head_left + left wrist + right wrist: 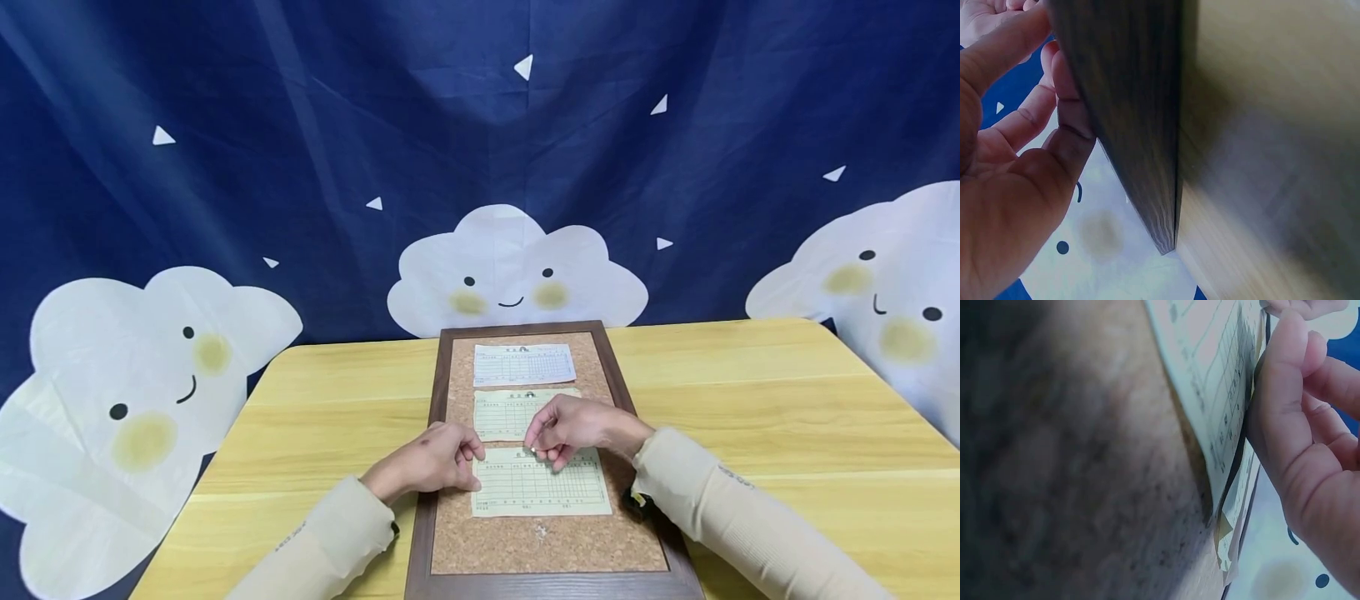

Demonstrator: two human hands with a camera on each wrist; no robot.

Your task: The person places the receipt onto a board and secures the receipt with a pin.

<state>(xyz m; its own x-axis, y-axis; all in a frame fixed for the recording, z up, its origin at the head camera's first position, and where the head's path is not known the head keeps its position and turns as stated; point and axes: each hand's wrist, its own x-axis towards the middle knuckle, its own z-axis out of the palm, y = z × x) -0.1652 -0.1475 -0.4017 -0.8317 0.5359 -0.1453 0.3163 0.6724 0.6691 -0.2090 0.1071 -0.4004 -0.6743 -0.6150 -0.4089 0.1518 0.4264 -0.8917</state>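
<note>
A wood-framed cork board (480, 546) lies on the table with three printed form slips one above another. My left hand (438, 458) rests over the board's left frame, its fingertips and thumb touching the left edge of the lowest yellow slip (540, 492). Between its curled fingers my right hand (573, 429) pinches a small whitish push pin (533, 451) at that slip's top middle; the fingers mostly hide it. The middle yellow slip (495, 417) is partly under the right hand. A bluish slip (522, 367) is uppermost.
Small clear pieces (541, 531) lie on the cork below the lowest slip. The yellow wood-grain table (765, 400) spreads to both sides. Behind it hangs a dark blue curtain (450, 108) with smiling clouds.
</note>
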